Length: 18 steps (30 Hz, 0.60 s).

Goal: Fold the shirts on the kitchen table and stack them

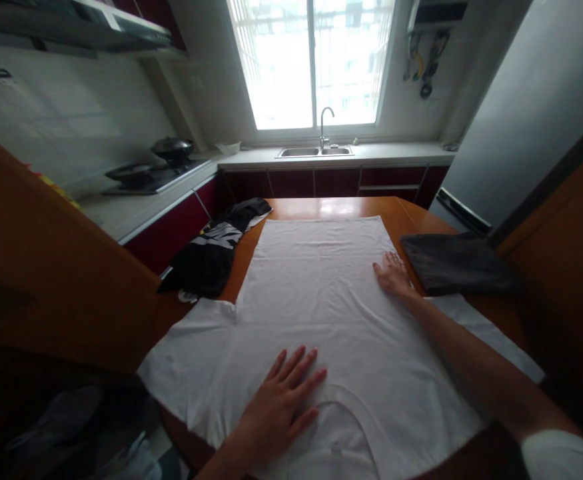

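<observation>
A white T-shirt lies spread on a wooden table, its neckline toward me and its hem at the far side. My left hand rests flat on the shirt beside the collar, fingers spread. Farther off, my right hand lies on the shirt's right edge near the hem, with its fingers extended. Neither hand grips the fabric. Soft wrinkles run across the cloth between the two hands. The right sleeve is partly hidden behind my right forearm.
Dark printed clothing is heaped at the table's left edge. A folded dark grey cloth lies on the right. Beyond stand a counter with a sink, a stove with pans, and a refrigerator.
</observation>
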{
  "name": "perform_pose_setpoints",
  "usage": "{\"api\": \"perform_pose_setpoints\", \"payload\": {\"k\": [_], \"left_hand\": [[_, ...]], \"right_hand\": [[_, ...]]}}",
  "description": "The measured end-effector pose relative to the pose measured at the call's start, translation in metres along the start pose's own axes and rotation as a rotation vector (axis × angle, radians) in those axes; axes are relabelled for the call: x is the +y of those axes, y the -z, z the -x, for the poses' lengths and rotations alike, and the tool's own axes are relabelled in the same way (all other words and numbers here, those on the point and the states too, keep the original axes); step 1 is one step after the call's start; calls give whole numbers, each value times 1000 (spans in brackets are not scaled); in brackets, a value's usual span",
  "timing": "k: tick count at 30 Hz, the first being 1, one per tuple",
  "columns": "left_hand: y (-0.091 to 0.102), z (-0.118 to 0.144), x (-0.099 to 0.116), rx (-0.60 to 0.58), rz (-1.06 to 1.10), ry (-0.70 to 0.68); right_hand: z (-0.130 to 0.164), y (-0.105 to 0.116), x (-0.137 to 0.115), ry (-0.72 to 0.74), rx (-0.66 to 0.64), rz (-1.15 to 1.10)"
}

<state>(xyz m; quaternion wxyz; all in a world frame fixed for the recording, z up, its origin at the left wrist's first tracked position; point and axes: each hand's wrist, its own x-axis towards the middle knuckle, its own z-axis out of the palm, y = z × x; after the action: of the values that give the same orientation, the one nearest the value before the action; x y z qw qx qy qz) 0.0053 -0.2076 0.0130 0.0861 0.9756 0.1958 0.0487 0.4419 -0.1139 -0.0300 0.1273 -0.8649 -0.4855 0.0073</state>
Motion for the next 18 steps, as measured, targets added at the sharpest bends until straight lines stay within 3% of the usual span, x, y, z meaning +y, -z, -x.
{"api": "perform_pose_setpoints", "payload": {"k": [3, 6, 10, 14, 18], "left_hand": [[1, 0, 1, -38, 15, 18], [1, 0, 1, -59, 25, 28], [1, 0, 1, -56, 35, 31], [3, 0, 2, -51, 33, 32], [2, 2, 1, -25, -9, 21]], "right_hand": [[0, 3, 1, -18, 24, -8], [-5, 6, -17, 2, 50, -9], [-19, 1, -79, 158, 3, -43], [-32, -17, -154, 465, -141, -103], [-53, -33, -196, 561, -222, -98]]}}
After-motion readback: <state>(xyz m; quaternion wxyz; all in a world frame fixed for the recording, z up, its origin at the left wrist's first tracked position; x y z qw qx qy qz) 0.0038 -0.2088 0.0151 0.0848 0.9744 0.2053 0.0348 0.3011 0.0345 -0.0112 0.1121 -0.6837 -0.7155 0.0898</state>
